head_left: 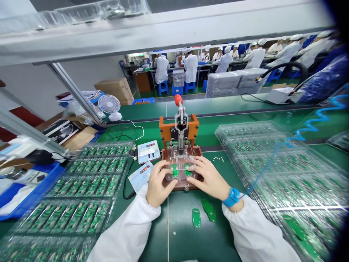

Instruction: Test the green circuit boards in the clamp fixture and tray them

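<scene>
An orange-framed toggle-clamp fixture [193,131] with a red-tipped lever [178,99] stands before me on the green bench. Under its clear plate show two green circuit boards, the left board [175,171] and the right board [187,170]. My left hand [160,182] rests at the fixture's left side, fingers spread near the left board. On the other side my right hand [208,176] reaches over the plate's edge, fingers apart by the right board. A blue wrist strap [231,197] circles my right wrist. Two loose circuit boards [196,217] lie in front of the fixture.
Left is a clear tray [81,183] of circuit boards; stacked clear trays [261,163] stand right. Two display boxes [148,151] sit beside the fixture. A coiled blue cord [308,125] crosses the right side. A white fan [109,104] stands behind; people in white work beyond.
</scene>
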Tool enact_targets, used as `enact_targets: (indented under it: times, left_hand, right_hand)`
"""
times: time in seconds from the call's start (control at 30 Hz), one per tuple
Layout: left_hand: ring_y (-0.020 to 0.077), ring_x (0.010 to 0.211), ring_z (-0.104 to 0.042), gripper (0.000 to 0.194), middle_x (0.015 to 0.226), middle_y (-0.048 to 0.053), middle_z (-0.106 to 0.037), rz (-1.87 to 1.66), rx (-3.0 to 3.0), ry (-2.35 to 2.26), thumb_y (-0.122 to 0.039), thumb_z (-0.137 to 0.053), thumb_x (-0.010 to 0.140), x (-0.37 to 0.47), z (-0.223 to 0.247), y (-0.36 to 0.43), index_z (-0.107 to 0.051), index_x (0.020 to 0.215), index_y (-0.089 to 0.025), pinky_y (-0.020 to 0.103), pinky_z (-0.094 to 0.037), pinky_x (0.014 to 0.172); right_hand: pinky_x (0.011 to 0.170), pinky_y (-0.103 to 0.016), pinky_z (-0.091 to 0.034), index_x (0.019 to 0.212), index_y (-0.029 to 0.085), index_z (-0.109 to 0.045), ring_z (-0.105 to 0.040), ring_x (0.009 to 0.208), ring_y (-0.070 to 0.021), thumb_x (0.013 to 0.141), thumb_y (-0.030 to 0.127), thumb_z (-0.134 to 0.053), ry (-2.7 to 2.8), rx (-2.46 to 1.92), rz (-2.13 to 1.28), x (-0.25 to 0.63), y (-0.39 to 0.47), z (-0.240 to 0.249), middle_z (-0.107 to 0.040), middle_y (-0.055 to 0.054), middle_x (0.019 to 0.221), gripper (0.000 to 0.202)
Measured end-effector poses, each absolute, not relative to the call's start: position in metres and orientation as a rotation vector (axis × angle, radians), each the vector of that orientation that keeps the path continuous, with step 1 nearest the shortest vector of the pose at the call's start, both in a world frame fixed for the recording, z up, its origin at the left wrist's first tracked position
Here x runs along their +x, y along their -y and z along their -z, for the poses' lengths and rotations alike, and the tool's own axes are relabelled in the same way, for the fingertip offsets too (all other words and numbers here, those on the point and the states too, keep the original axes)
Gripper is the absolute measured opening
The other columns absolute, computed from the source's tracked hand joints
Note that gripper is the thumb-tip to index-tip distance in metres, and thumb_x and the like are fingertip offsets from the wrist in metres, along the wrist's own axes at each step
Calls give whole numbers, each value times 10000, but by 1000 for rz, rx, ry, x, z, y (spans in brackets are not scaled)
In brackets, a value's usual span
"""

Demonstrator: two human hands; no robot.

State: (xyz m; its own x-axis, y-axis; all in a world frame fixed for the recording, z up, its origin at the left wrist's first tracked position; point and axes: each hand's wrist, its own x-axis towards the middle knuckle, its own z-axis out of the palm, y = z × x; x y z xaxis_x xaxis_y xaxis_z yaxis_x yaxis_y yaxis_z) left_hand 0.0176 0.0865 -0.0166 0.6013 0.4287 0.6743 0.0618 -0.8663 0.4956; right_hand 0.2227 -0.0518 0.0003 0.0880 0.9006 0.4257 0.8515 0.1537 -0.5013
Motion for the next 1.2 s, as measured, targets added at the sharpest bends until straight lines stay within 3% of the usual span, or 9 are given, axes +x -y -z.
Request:
enact_targets:
  times: [0.17, 0.23, 0.3, 0.4, 0.6, 0.7, 0.8, 0.97, 1.2]
  left_hand:
    - [195, 746, -611, 315, 785, 44, -634, -1283, 2342, 74, -459, -489, 1031, 21, 27, -51, -532, 862, -197, 343, -493, 688]
    - [219, 850, -658, 324, 867, 71, -692, -1107, 2441, 252, -471, -482, 1030, 28, 34, -35, -587, 919, -185, 365, -520, 763]
    - [265, 1114, -650, 351, 1069, 107, -719, -905, 2556, 361, -485, -487, 1031, 34, 43, -24, -635, 1023, -167, 430, -503, 992]
    - [300, 1413, -470, 375, 1335, 124, -649, -698, 2688, 420, -480, -542, 1016, 38, 53, -18, -645, 1177, -157, 527, -271, 1247]
    - [319, 1478, -388, 418, 1455, 138, -570, -597, 2718, 332, -472, -594, 979, 35, 60, -25, -637, 1257, -163, 545, -290, 1244]
    - [316, 1473, -396, 382, 1485, 129, -545, -584, 2732, 337, -443, -599, 976, 34, 60, -27, -648, 1238, -169, 536, -330, 1227]
    - [323, 1467, -404, 356, 1479, 141, -547, -601, 2737, 336, -414, -613, 971, 33, 57, -28, -657, 1222, -166, 540, -358, 1213]
    - [303, 1446, -440, 307, 1394, 138, -619, -703, 2680, 355, -377, -577, 992, 31, 55, -30, -665, 1183, -153, 511, -391, 1206]
    - [304, 1491, -380, 303, 1448, 112, -588, -578, 2747, 354, -412, -603, 985, 33, 61, -28, -701, 1140, -170, 512, -326, 1249]
  right_hand:
    - [1139, -536, -455, 1171, 254, -721, -519, 1379, -303, 992, 345, -597, 1567, -1656, -111, 223, 59, 2, -597, -110, 1449, 236]
    - [1126, -510, -471, 1164, 266, -713, -578, 1316, -278, 1003, 297, -540, 1386, -1616, -100, 229, 59, -7, -645, -97, 1379, 238]
    - [1114, -504, -478, 1135, 255, -698, -612, 1263, -267, 997, 255, -502, 1233, -1574, -50, 237, 54, -25, -673, -96, 1313, 240]
    - [1098, -460, -498, 1182, 253, -656, -606, 1268, -242, 996, 248, -498, 1140, -1490, 31, 246, 36, -65, -660, -84, 1326, 243]
    - [1172, -472, -418, 1309, 232, -605, -567, 1326, -249, 991, 448, -588, 1168, -1317, 38, 258, -39, -151, -658, -87, 1361, 384]
    - [1086, -504, -491, 1113, 151, -698, -705, 1063, -265, 996, 638, -508, 1214, -1392, -332, 265, -77, -181, -761, -111, 1026, 536]
    - [838, -403, -607, 923, 121, -730, -707, 730, -194, 964, 726, -488, 1264, -1379, -540, 265, -94, -205, -719, -67, 752, 652]
    - [752, -270, -569, 1121, 153, -717, -634, 696, -108, 1056, 479, -514, 1336, -1178, -301, 236, -57, -225, -655, 24, 776, 389]
    - [884, -359, -564, 1355, 306, -631, -695, 949, -192, 1084, 356, -488, 1585, -1275, 292, 182, 30, -191, -739, -3, 1053, 310]
